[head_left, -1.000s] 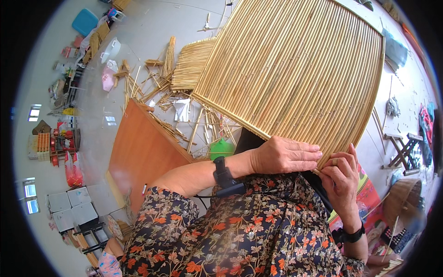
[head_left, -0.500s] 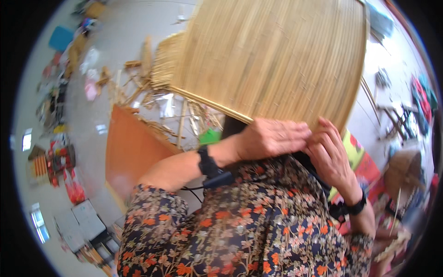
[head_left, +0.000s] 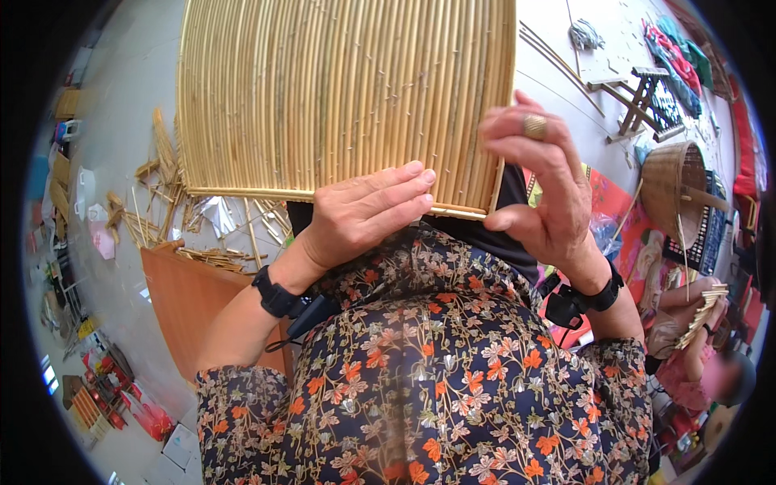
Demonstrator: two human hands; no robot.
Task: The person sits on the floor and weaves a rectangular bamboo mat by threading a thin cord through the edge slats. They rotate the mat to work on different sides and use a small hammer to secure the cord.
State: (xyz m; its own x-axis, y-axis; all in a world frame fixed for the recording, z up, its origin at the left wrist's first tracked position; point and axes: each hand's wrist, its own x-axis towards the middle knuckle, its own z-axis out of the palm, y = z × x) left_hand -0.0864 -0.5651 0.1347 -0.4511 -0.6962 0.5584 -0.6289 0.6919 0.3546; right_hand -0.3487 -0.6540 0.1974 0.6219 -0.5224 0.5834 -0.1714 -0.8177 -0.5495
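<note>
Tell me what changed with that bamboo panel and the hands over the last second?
The bamboo slat panel turned from tilted to square-on. The right hand shifted from its lower corner to the right edge, fingers opened. The left hand stayed flat on the bottom edge.

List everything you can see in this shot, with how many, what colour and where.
Woven cane panel: one, pale yellow, upper centre, on the lap.
Loose cane strips: many, tan, floor at left.
Wooden board: one, orange-brown, lower left.
Wicker basket: one, brown, right.
Wooden stool: one, brown, upper right.
Left hand: flat on the panel's lower edge.
Right hand: fingers at the panel's right edge, gold ring.
</note>
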